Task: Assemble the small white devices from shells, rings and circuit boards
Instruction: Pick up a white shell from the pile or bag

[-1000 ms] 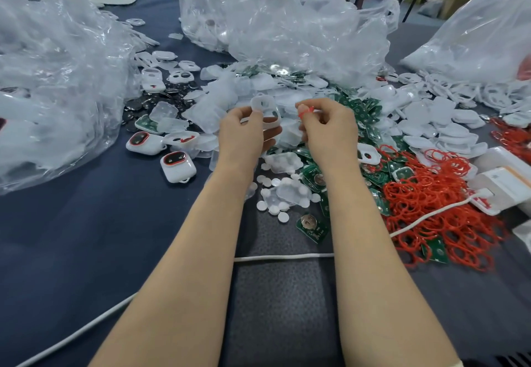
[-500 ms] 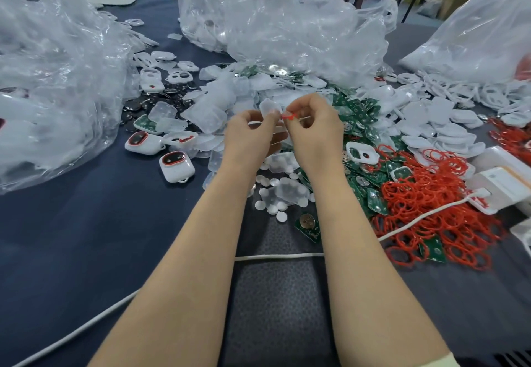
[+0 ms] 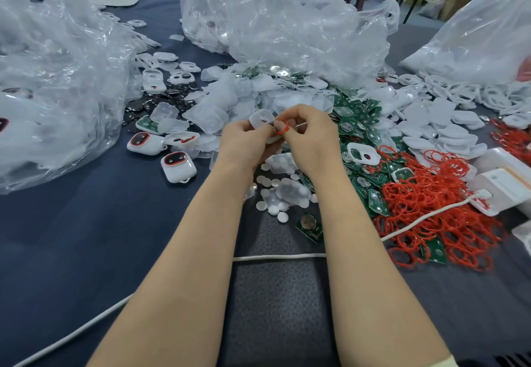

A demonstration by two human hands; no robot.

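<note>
Left hand (image 3: pixel 244 144) grips a white shell (image 3: pixel 259 117); right hand (image 3: pixel 311 139), at its three o'clock, pinches a red ring (image 3: pixel 283 130) against it. Likely ring-fitting; next, the ring needs pressing in evenly.

The left forearm (image 3: pixel 186 266) and the right forearm (image 3: pixel 373 266) are bare along their whole visible length on both sides of the white cable (image 3: pixel 275 257). Beyond the cable, the left grip (image 3: pixel 244 142) and the right grip (image 3: pixel 313 139) are bare hands. Nearer than the cable, a pale cream sleeve edge (image 3: pixel 448 362) shows on the right arm.
</note>
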